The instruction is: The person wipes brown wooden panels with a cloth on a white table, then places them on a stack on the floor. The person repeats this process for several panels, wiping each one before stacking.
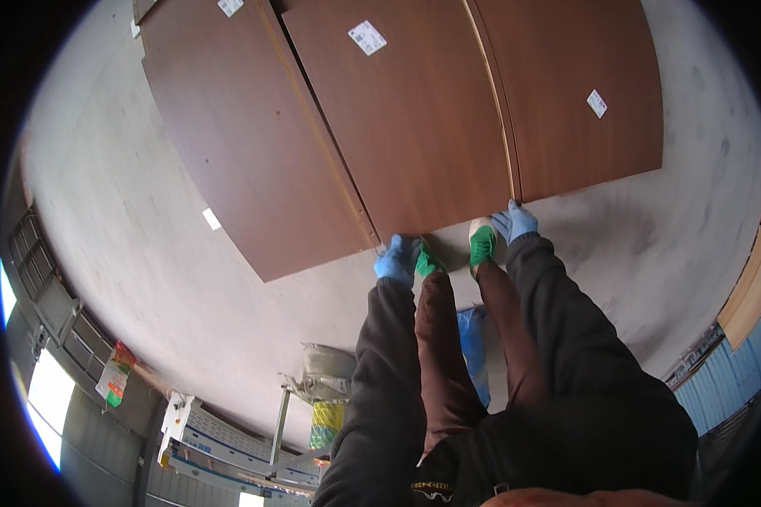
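Three large flat brown panels lie side by side. My left hand (395, 260), in a blue glove, is closed on the near left corner of the middle brown panel (414, 127). At the near right corner of that panel, my right hand (517, 223), also gloved in blue, has its fingers round the edge, thumb on top. The undersides of both grips are hidden. A dark gap parts the middle panel from the left panel (245, 152). A pale strip runs between it and the right panel (579, 59). White stickers mark the panels.
My green shoes (482, 243) stand on the grey floor (127, 152) just by the panels' near edge. Behind my legs lies a blue bag (473, 346). Sacks (325, 372) stand at the lower left, near a long white machine (220, 439). Boards (748, 287) lean at the right.
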Demonstrator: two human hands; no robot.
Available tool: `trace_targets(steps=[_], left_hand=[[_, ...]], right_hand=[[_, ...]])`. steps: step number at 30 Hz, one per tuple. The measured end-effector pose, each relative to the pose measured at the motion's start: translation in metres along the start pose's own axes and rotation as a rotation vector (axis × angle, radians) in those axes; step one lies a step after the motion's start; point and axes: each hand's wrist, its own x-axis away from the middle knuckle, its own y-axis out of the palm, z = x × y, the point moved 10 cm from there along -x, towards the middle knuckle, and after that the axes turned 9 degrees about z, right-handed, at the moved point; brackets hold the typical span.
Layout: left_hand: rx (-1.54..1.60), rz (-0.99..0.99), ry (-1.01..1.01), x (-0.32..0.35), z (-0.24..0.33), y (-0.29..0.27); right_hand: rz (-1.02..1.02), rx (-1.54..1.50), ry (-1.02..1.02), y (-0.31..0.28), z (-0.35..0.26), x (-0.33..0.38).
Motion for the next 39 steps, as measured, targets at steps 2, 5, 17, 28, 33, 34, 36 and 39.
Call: trace_targets(steps=[2,5,17,28,33,34,36,39], left_hand=[[-0.101,-0.006,0.028,0.01,0.005,0.006],[-0.793,-0.135,0.529,0.036,0.04,0.035],[-0.08,0.498,0.143,0.056,0.027,0.003],[-1.636,0.222,0.763,0.009,0.044,0.022],[-1.666,0.15,0.995,-0.003,0.035,0.008],[-1.622,0.117,0.998,-0.01,0.034,0.004],[-1.536,0.051,1.002,-0.025,0.032,-0.006],[-1.108,-0.015,0.851,-0.053,0.028,-0.025]], right_hand=[[-0.009,0.004,0.027,0.0,0.0,0.004],[-0.05,0.012,0.04,0.005,-0.002,0.011],[0.026,0.007,0.056,0.002,-0.003,0.005],[0.013,0.039,0.011,-0.001,0.003,-0.006],[0.044,0.014,-0.015,-0.004,0.001,-0.013],[0.105,0.015,-0.014,-0.008,0.001,-0.013],[0.078,0.005,-0.024,-0.003,-0.001,-0.009],[0.097,0.012,-0.013,0.0,-0.003,-0.002]])
